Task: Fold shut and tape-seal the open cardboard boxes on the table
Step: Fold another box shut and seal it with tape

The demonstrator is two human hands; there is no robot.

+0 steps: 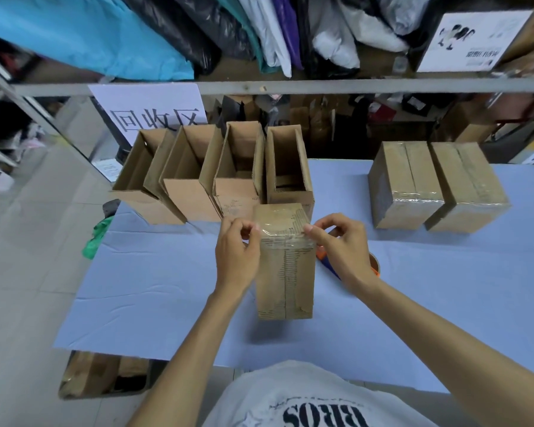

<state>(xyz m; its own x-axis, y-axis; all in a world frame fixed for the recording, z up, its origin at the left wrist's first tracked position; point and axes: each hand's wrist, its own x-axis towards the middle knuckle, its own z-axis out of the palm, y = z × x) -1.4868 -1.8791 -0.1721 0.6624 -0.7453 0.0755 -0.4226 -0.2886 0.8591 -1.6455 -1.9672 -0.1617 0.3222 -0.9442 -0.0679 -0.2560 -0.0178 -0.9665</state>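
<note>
1. A blue-clothed table [154,288] stands on a pale tiled floor [28,272].
2. A grey metal shelf [290,86] above holds bags [191,35] and a white carton [472,41].
3. A white sign [148,109] hangs from it.

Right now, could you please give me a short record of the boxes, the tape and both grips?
box in work: closed box, standing on the table
left grip: pinches the tape strip at its left end
right grip: pinches its right end
open boxes: four, back left
sealed boxes: two, back right
tape roll: partly hidden behind right grip
</note>
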